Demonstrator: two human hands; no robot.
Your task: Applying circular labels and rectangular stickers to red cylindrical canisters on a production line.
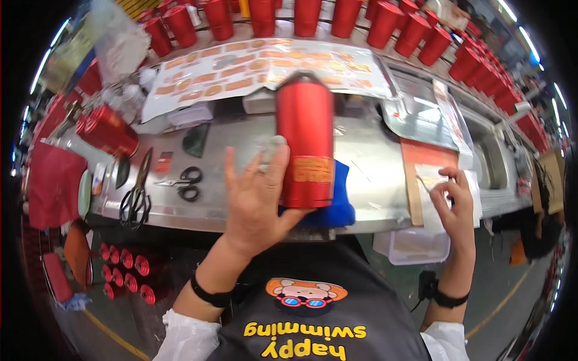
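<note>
Right now: left hand [256, 195] spread wide, fingers splayed, palm pressed against the side of a tall red can [305, 141], thumb hooked round its lower right edge. Holding it steady rather than clasping it. Small pale cloth or wad [269, 146] tucked under the fingertips, against the can's left side.

Can standing upright near the front edge of the steel bench [367, 174], base resting on a blue pad [338, 198].

Right hand [453, 201] off to the right, well apart from the can, fingers narrowed and pinching a thin pale sheet [430, 180] over a brown board [421, 168].

Possible trouble, as a judgement: can held only by a flat palm on one side, so liable to tip away to the right or roll off the soft pad toward the bench edge. Sheet in the right hand thin and limp, likely to curl, crease or stick to itself if pulled unevenly. Scissors [183, 182] and black shears [136, 192] lying open-handled to the left, near enough to be knocked by an elbow.

Look of the can: glossy red cylinder, domed darker top, straight sides catching the overhead light, an orange-gold rectangular label near the bottom. Surface smooth, probably slippery. Rows of similar red cans [385, 24] lined along the back.
</note>
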